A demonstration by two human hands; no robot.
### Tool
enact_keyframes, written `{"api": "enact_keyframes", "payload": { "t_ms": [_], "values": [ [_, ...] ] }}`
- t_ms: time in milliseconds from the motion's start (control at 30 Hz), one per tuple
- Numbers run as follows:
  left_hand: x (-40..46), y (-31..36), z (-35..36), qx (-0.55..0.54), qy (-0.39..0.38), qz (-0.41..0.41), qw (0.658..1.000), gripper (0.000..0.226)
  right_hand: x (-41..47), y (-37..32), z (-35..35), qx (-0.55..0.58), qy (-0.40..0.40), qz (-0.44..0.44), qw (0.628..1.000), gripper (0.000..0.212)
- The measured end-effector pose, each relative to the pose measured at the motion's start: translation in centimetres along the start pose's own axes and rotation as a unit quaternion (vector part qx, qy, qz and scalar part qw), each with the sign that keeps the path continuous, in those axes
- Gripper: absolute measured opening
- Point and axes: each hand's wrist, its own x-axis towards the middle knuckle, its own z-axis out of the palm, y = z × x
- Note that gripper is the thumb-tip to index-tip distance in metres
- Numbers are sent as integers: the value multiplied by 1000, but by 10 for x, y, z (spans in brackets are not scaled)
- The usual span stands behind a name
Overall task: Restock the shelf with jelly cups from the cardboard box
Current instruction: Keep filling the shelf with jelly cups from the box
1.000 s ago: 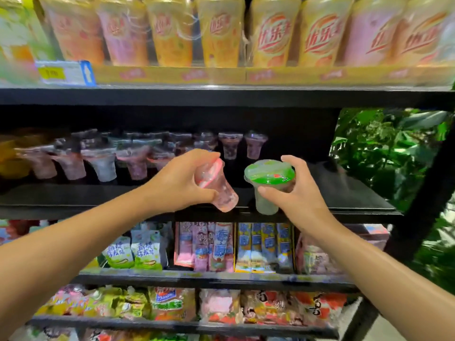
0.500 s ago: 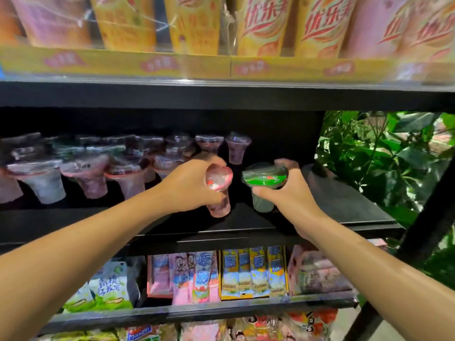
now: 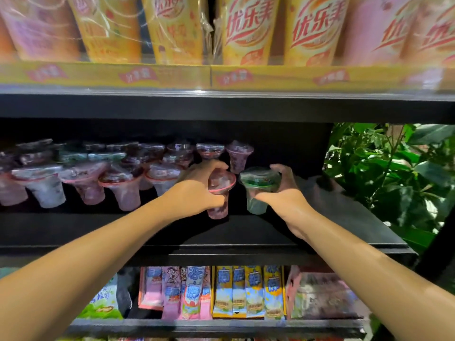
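The left hand (image 3: 197,190) grips a pink-lidded jelly cup (image 3: 219,193), fingers curled over its rim and thumb against its side; the cup stands upright with its base on or just above the black shelf (image 3: 258,232), which of the two cannot be told; the right hand (image 3: 283,193) grips a green-lidded jelly cup (image 3: 258,188) just beside it, fingers wrapped behind the lid and thumb across the front of the clear body; the two cups stand close together but apart; to the left and behind them, rows of jelly cups (image 3: 103,173) with pinkish and dark lids fill the same shelf; on the shelf above stand tall yellow and pink drink cups (image 3: 248,30); below hang snack packets (image 3: 246,291); green leaves (image 3: 394,173) show past the shelf's right end.
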Motion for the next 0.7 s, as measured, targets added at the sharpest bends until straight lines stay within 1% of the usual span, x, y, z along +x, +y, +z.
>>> {"api": "enact_keyframes", "payload": {
  "t_ms": [133, 200, 300, 400, 500, 567, 633, 700],
  "values": [
    [2, 2, 3, 14, 22, -1, 1000, 71, 4, 1, -9, -26, -22, 3, 999, 77],
    [1, 2, 6, 23, 40, 13, 999, 72, 5, 1, -13, -43, -30, -2, 999, 78],
    [-5, 3, 10, 38, 55, 31, 997, 77, 3, 0, -14, -79, -38, -12, 996, 80],
    [-15, 6, 12, 45, 54, 22, 997, 83, 1, 4, -15, -132, -50, -22, 990, 85],
    [-28, 7, 13, 35, 70, 16, 997, 87, -5, 5, -16, -153, -72, -28, 985, 92],
    [-38, 7, 13, 33, 68, 6, 997, 84, -11, 4, -17, -156, -85, -35, 983, 96],
    [-47, 7, 12, 27, 68, -10, 997, 72, -16, 3, -18, -155, -85, -37, 983, 98],
    [-55, 7, 11, 6, 84, -17, 996, 61, -24, 2, -19, -155, -76, -34, 984, 94]
  ]
}}
